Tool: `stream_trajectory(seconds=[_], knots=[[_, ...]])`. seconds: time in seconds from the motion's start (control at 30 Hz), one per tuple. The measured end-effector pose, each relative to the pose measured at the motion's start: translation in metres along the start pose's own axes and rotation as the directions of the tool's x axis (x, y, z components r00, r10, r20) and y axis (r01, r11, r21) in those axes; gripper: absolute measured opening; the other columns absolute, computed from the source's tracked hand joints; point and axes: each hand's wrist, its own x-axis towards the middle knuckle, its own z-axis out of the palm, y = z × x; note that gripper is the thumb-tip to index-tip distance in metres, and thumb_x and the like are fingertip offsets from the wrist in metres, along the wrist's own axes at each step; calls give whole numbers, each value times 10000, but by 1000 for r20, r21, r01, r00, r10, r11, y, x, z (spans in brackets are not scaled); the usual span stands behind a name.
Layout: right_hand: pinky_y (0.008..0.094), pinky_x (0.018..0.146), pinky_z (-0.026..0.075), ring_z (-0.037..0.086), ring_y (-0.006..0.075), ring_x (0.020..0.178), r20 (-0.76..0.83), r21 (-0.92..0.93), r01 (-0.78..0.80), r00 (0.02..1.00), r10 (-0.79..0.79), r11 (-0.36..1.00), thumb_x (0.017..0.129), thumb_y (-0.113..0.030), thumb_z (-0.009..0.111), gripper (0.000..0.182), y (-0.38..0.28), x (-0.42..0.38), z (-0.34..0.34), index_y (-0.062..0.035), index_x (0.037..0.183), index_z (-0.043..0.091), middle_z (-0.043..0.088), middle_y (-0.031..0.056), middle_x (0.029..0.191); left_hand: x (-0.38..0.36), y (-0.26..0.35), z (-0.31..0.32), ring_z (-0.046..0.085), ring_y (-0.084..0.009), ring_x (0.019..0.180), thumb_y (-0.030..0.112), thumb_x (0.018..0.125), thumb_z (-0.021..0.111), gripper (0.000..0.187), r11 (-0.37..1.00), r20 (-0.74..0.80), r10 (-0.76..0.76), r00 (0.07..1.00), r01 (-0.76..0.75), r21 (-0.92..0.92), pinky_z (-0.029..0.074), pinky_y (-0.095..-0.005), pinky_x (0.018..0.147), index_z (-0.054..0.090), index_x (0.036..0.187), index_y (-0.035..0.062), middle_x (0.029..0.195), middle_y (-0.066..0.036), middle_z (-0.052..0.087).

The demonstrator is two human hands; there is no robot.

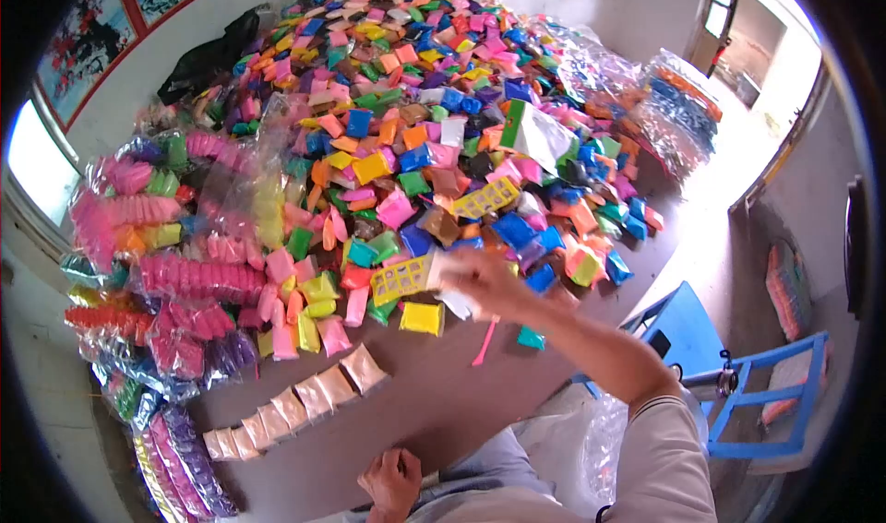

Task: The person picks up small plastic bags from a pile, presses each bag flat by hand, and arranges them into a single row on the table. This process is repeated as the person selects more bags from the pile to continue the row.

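Observation:
My right hand (pixel 472 281) reaches over the front of a large heap of small coloured packets (pixel 397 205). It is blurred, and its fingers are near the right end of a yellow printed strip (pixel 401 280) and a whitish piece below. What it grips, if anything, cannot be made out. My left hand (pixel 392 481) rests at the table's front edge with its fingers curled in; nothing shows in it. Between the hands and to the left, a slanting row of beige packets (pixel 289 408) lies on the brown table (pixel 434 389). A yellow packet (pixel 422 318) lies below the strip.
Clear bags of pink packets (pixel 198 279) are stacked at the left. Another yellow strip (pixel 484 197) and a green-and-white bag (pixel 540 137) lie on the heap. A pink stick (pixel 484 343) is at its front. A blue chair (pixel 771 403) stands at the right.

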Motion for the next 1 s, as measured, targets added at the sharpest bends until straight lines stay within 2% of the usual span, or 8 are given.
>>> stream_trajectory(seconds=[0.1, 0.2, 0.37, 0.43, 0.53, 0.6, 0.8, 1.0], knots=[[391, 544, 491, 648, 248, 590, 77, -242, -39, 995, 60, 970, 929, -386, 656, 366, -25, -57, 38, -50, 1073, 627, 625, 127, 672, -6, -6, 1, 589, -314, 502, 104, 767, 681, 135, 1000, 16, 4, 1000, -3, -20, 454, -427, 461, 573, 688, 116, 581, -88, 588], [523, 650, 515, 662, 423, 760, 108, -500, 103, 993, -55, 860, 914, -397, 615, 375, -20, -79, 62, -58, 1072, 636, 667, 226, 795, -11, -13, 1, 591, -319, 502, 119, 782, 683, 125, 995, -19, 74, 997, -75, -58, 461, -434, 463, 590, 698, 114, 572, -97, 588], [420, 639, 530, 675, 339, 706, 109, -408, 224, 974, -196, 885, 856, -301, 713, 338, -5, -76, 62, -34, 1062, 685, 680, 184, 794, -17, -19, -10, 566, -339, 514, 96, 835, 648, 129, 947, -49, 74, 996, -86, -310, 454, -408, 486, 594, 720, 74, 597, -128, 580], [383, 619, 525, 647, 225, 639, 3, -201, 161, 987, -164, 966, 849, -327, 744, 420, -12, -79, 60, -34, 1140, 666, 670, 117, 779, -22, -23, -18, 547, -329, 514, 87, 855, 631, 147, 922, -1, 17, 1000, -16, -387, 452, -390, 500, 584, 719, 56, 613, -142, 572], [311, 616, 493, 581, 127, 684, 227, -142, -54, 970, 85, 988, 862, -300, 748, 489, -66, -97, 53, -36, 1239, 582, 624, 51, 820, -27, -31, -22, 488, -214, 513, 135, 938, 602, 207, 842, -27, -55, 998, 32, -538, 419, -328, 519, 568, 769, 20, 628, -90, 558], [289, 645, 489, 585, 118, 725, 334, -119, -115, 931, 149, 986, 865, -282, 743, 452, -99, -118, 65, -25, 1202, 584, 628, 43, 849, -32, -38, -19, 439, -106, 569, 249, 1009, 563, 292, 495, 145, -187, 972, 221, -840, 381, -272, 527, 575, 864, -3, 666, -10, 531], [287, 715, 491, 606, 131, 773, 557, -46, 33, 830, -2, 998, 854, -266, 745, 383, -101, -161, 137, -27, 1119, 607, 643, 64, 849, -26, -51, -29, 472, -58, 655, 363, 1029, 533, 369, 453, 364, -107, 925, 371, -810, 389, -222, 563, 603, 1028, 1, 749, 6, 546], [260, 709, 489, 584, 88, 783, 353, 511, -361, 916, 193, 780, 924, -249, 691, 279, -105, -187, 191, 0, 1044, 647, 655, 8, 913, -24, -59, -34, 507, -64, 660, 366, 1036, 513, 379, 294, 383, -101, 918, 396, -870, 423, -228, 577, 570, 1099, -4, 774, 0, 566]])
